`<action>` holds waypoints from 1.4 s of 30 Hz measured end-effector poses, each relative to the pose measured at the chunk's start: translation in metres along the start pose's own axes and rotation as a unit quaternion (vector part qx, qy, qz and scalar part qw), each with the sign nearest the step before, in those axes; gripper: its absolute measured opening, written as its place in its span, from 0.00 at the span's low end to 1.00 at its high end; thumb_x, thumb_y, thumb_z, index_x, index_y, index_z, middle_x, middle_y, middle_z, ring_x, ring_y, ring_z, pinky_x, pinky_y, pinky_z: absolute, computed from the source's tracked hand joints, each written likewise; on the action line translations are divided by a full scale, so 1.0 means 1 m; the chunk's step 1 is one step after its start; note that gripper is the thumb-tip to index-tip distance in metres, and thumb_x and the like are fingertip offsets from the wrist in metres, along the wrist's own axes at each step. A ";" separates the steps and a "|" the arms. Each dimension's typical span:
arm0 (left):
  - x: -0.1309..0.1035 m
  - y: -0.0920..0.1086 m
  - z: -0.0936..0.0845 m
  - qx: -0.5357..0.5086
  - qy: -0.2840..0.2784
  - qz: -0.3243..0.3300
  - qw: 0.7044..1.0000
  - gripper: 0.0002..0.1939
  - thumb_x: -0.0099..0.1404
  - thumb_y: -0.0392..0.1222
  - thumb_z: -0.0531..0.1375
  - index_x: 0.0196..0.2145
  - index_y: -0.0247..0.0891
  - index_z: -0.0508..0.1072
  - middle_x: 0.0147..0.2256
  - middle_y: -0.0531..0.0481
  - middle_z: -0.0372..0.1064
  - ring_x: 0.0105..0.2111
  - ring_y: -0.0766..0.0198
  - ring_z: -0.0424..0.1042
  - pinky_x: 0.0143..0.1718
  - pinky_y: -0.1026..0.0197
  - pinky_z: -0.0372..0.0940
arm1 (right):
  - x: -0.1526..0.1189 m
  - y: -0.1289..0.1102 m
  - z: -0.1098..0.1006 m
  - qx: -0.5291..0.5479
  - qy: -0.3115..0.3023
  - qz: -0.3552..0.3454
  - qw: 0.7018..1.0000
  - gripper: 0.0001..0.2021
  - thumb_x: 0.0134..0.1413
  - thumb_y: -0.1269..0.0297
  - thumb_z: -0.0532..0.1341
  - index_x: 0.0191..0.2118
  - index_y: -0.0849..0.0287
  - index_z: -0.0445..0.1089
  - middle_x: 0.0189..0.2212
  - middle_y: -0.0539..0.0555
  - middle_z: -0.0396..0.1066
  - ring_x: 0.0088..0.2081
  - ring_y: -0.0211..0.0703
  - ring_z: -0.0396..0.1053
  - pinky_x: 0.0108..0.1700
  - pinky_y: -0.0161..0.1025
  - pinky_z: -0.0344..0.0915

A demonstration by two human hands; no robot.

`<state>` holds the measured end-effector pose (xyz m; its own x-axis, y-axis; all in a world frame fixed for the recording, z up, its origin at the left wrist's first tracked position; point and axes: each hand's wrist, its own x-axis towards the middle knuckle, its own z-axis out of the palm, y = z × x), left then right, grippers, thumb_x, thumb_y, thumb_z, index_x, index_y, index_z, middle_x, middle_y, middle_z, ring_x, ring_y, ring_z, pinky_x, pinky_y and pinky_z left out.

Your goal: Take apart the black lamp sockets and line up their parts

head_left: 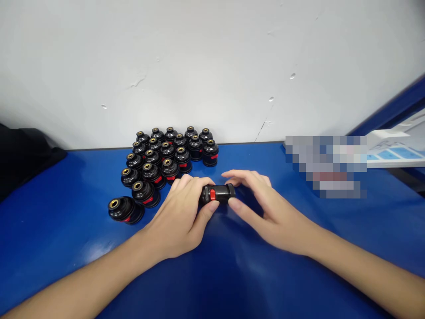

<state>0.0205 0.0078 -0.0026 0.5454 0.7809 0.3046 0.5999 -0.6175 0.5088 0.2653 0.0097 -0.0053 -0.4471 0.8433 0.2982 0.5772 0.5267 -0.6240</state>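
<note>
A black cylindrical fitting (pixel 223 193) with a red tab lies sideways between my hands, just above the blue table. My left hand (pixel 186 210) is closed around its left end, thumb in front near the red tab and fingers over the top. At the other end, the thumb and fingertips of my right hand (pixel 262 201) pinch around the collared tip. Left of my hands stands a cluster of similar black fittings (pixel 152 172), with brass-lined holes on top and red tabs on their sides. The nearest fitting (pixel 124 209) sits at the cluster's front left.
The blue table (pixel 212 274) meets a white, scuffed wall (pixel 212 71) at the back. Black fabric (pixel 26 155) lies at the far left. On the right are a pixelated area and a white rack-like object (pixel 388 141) beside a blue frame.
</note>
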 end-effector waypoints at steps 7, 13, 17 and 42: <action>0.001 -0.001 0.001 0.002 0.002 -0.002 1.000 0.11 0.82 0.45 0.52 0.57 0.41 0.65 0.49 0.44 0.71 0.46 0.52 0.67 0.49 0.47 0.65 | 0.002 -0.001 -0.001 0.003 0.011 -0.024 1.000 0.21 0.71 0.57 0.62 0.64 0.53 0.63 0.55 0.61 0.75 0.56 0.58 0.72 0.59 0.60 0.68; 0.000 -0.001 0.000 0.001 -0.003 -0.013 1.000 0.12 0.82 0.46 0.52 0.58 0.42 0.65 0.50 0.43 0.71 0.47 0.51 0.67 0.50 0.45 0.65 | 0.003 -0.003 -0.002 0.003 0.015 -0.025 1.000 0.18 0.69 0.58 0.63 0.61 0.52 0.68 0.54 0.60 0.77 0.54 0.58 0.73 0.57 0.59 0.70; 0.000 -0.001 0.000 0.000 -0.001 -0.015 1.000 0.11 0.82 0.46 0.52 0.57 0.42 0.66 0.50 0.43 0.71 0.47 0.51 0.67 0.50 0.46 0.65 | 0.003 -0.002 -0.003 0.007 0.018 0.008 1.000 0.11 0.74 0.56 0.59 0.55 0.51 0.71 0.48 0.58 0.80 0.50 0.56 0.76 0.55 0.58 0.71; -0.001 -0.003 0.001 -0.003 -0.004 -0.002 1.000 0.10 0.82 0.44 0.52 0.57 0.42 0.65 0.51 0.44 0.70 0.49 0.51 0.66 0.50 0.47 0.63 | 0.001 0.004 -0.002 0.042 0.044 -0.021 0.998 0.19 0.67 0.58 0.66 0.60 0.53 0.69 0.55 0.58 0.77 0.56 0.54 0.76 0.59 0.55 0.72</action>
<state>0.0189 0.0087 -0.0046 0.5474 0.7824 0.2971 0.5985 -0.6141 0.5145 0.2685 0.0127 -0.0062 -0.4058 0.8288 0.3853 0.4975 0.5539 -0.6676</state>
